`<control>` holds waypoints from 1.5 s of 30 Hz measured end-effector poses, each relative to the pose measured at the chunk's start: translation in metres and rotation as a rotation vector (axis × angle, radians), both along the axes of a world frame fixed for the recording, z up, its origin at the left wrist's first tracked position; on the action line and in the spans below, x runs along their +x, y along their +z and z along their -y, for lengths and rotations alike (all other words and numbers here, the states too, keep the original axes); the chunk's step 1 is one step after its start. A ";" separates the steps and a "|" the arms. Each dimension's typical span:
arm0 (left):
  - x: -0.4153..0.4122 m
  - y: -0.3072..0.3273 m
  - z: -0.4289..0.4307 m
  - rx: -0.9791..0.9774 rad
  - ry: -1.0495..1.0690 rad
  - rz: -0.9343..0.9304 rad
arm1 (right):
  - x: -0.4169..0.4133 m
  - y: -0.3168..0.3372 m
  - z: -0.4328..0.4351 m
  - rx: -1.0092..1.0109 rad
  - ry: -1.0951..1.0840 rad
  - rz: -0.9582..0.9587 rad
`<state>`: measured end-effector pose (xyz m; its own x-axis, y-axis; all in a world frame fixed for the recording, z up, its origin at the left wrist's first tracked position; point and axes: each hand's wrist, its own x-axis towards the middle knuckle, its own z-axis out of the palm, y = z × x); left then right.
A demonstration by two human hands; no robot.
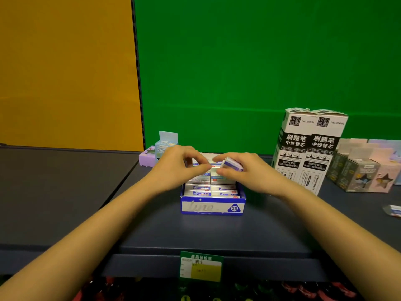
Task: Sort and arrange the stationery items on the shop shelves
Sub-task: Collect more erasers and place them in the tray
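Note:
A blue and white display box (pixel 212 207) marked 2B stands in the middle of the dark shelf (pixel 212 233). Several wrapped erasers (pixel 209 189) lie in rows inside it. My left hand (pixel 176 165) reaches over the back of the box, its fingers pinching an eraser in the back row. My right hand (pixel 247 170) holds a loose eraser (pixel 233 164) tilted above the right rear of the box. Both hands hide the back rows.
Two tall white refill boxes (pixel 308 148) stand right of the display box, with several small star-print boxes (pixel 364 170) beyond. A lilac box (pixel 145 158) and a pale blue box (pixel 166 142) sit behind left. A loose eraser (pixel 393 210) lies far right. A price tag (pixel 201 267) hangs on the shelf edge.

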<state>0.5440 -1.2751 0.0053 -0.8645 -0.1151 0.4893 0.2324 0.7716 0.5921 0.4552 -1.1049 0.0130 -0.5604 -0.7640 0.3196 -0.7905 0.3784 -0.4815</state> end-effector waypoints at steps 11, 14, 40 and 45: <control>-0.005 0.009 -0.009 0.200 -0.098 0.117 | 0.003 0.016 0.003 -0.137 0.036 0.431; -0.004 0.009 -0.008 0.194 -0.113 0.126 | 0.005 0.018 0.004 -0.100 0.072 0.431; 0.010 -0.004 0.015 -0.021 0.036 0.100 | -0.002 0.013 0.003 -0.064 0.024 0.175; 0.012 -0.005 0.018 -0.116 0.073 0.176 | -0.001 0.007 0.003 0.130 -0.021 0.156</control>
<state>0.5557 -1.2934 0.0001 -0.9290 -0.1324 0.3456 0.0744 0.8479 0.5249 0.4545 -1.1074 0.0200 -0.6112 -0.7811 0.1273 -0.7018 0.4607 -0.5433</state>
